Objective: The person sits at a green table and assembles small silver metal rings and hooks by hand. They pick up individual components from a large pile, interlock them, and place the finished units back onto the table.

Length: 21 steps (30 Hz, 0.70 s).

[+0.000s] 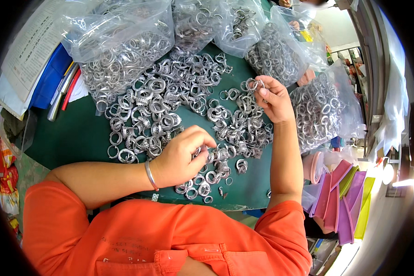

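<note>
My right hand point(277, 101) is raised at the right of the pile, thumb and fingers pinching a silver-grey metal ring point(261, 84). Another ring shows right beside it at the fingertips. My left hand point(181, 155), with a bangle point(150, 175) on the wrist, is curled low over the rings near the table's front. Its thumb and forefinger bend toward each other, and grey metal shows in the gap; what they hold is partly hidden. Between my hands lies a heap of rings point(244, 120), some plain and some openwork. A larger heap point(157, 108) spreads to the left and back.
Clear plastic bags full of rings point(124, 55) line the back of the green table point(64, 142), with another bag point(318, 108) at the right. A blue folder point(50, 76), pens and a red pen point(71, 88) lie at the left. Pink, purple and green trays point(342, 198) stand right.
</note>
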Tool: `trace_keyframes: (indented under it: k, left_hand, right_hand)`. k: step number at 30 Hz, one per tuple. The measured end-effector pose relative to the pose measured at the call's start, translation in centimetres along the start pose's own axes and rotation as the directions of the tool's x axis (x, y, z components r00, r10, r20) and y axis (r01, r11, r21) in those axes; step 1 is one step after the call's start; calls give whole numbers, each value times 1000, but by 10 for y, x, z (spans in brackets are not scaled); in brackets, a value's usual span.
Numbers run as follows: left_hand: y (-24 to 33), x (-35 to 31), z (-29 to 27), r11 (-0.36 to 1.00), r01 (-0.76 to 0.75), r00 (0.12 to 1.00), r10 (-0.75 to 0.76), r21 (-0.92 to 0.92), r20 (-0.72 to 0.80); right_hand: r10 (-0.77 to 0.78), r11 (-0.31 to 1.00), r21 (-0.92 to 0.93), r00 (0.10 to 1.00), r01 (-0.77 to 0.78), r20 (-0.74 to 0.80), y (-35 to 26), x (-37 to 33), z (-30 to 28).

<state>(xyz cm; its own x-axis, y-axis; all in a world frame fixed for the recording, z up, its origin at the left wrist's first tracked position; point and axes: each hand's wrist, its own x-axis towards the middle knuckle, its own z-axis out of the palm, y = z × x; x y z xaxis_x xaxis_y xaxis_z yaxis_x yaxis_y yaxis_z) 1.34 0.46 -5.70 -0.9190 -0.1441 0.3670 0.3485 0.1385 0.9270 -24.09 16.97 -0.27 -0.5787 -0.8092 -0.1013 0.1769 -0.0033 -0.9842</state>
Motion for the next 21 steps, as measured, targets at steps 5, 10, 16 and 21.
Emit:
trace_keyframes:
  k: [5, 10, 16, 21]
  left_hand:
    - [5, 1, -4, 959, 250, 968, -249, -137, 25]
    - [7, 1, -4, 922, 329, 944, -325, -205, 53]
    - [5, 1, -3, 945, 292, 956, -288, -147, 48]
    - [3, -1, -2, 957, 260, 966, -256, -128, 47]
  right_hand:
    - [-38, 956, 294, 996, 14, 78, 5, -21, 32]
    - [1, 704, 708, 997, -53, 73, 13, -43, 75]
    - [-34, 971, 235, 999, 30, 12, -23, -60, 90]
    - [-360, 901, 103, 858, 422, -366, -128, -71, 41]
